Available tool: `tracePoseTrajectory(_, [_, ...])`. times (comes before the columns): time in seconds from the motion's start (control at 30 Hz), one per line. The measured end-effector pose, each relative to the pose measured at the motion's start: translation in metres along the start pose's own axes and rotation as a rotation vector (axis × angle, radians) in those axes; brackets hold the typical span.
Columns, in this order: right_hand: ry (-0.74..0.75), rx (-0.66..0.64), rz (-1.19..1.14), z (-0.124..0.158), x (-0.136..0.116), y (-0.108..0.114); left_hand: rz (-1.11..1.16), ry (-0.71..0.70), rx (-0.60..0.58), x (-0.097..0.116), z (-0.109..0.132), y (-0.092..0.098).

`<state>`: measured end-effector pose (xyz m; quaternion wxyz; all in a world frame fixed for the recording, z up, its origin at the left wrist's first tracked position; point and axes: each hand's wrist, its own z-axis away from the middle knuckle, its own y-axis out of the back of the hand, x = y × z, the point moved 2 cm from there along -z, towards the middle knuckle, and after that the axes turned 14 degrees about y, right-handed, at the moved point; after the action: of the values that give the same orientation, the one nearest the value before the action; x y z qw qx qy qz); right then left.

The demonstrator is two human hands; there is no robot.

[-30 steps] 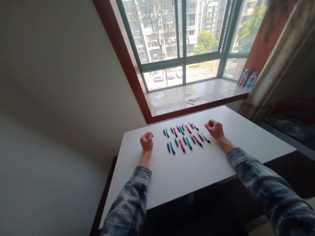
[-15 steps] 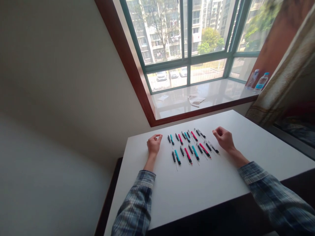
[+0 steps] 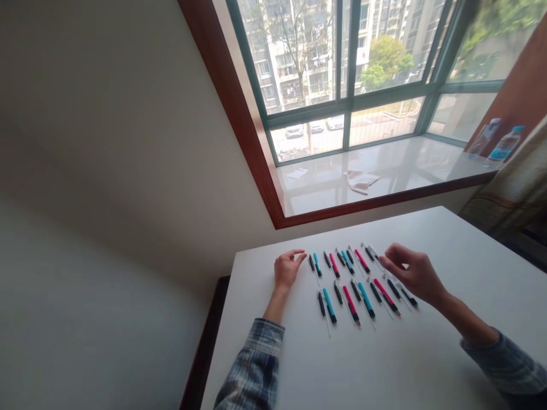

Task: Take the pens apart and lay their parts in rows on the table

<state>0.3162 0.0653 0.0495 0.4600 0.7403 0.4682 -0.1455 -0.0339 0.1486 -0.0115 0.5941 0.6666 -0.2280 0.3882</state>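
Observation:
Two rows of pen parts lie on the white table (image 3: 384, 364). Among them are teal barrels (image 3: 329, 303), red barrels (image 3: 351, 302), black grips (image 3: 321, 303) and thin white refills. My left hand (image 3: 287, 270) is at the left end of the back row, thumb and forefinger stretched out with a small gap, beside a black grip (image 3: 311, 262). At the other end, my right hand (image 3: 412, 272) hovers with thumb and forefinger bent together in a pinch. Its fingertips meet the end of a clear barrel (image 3: 373, 251); whether they grip it is hidden.
Behind the table runs a window sill (image 3: 320, 196) with a crumpled cloth (image 3: 361, 181) and a paper scrap (image 3: 298, 173). Plastic bottles (image 3: 506, 145) stand at its right end, near a curtain (image 3: 508, 199). A wall (image 3: 128, 228) rises on the left.
The view has shifted, so the table sits lower and farther right. My right hand has come in over the right end of the back row. My left hand has moved closer to the parts.

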Motion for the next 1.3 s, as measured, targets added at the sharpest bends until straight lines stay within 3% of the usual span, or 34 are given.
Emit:
tracePoseTrajectory(0.23, [0.289,-0.359,-0.112,-0.116,-0.078,0.011,-0.061,-0.037,-0.074,0.01,-0.012,-0.001])
tracePoseTrajectory(0.33, [0.332,-0.414,-0.107,-0.147,-0.098,0.017,-0.095,-0.06,-0.075,0.012,-0.012,-0.002])
tracePoseTrajectory(0.47, [0.273,-0.413,-0.111,-0.159,-0.106,0.021,-0.142,-0.061,-0.071,0.016,-0.011,-0.003])
tracePoseTrajectory(0.6, [0.233,-0.385,-0.108,-0.156,-0.098,0.02,-0.18,-0.052,-0.059,0.02,-0.012,-0.004])
tracePoseTrajectory(0.77, [0.257,-0.452,-0.071,-0.159,-0.085,0.007,-0.214,-0.069,-0.06,0.018,-0.012,-0.01])
tracePoseTrajectory(0.87, [0.268,-0.461,-0.052,-0.161,-0.082,-0.001,-0.112,-0.054,-0.052,0.024,-0.01,-0.006])
tracePoseTrajectory(0.97, [0.284,-0.425,-0.013,-0.162,-0.085,-0.005,0.143,-0.065,-0.044,0.054,-0.01,0.017])
tracePoseTrajectory(1.13, [0.362,-0.18,-0.029,-0.163,-0.109,-0.001,0.492,-0.251,0.016,0.151,0.006,0.076])
tracePoseTrajectory(1.2, [0.401,-0.102,-0.093,-0.161,-0.121,-0.003,0.566,-0.298,-0.005,0.179,0.019,0.087])
tracePoseTrajectory(1.3, [0.428,-0.048,-0.137,-0.158,-0.132,-0.009,0.557,-0.322,-0.147,0.197,0.037,0.088])
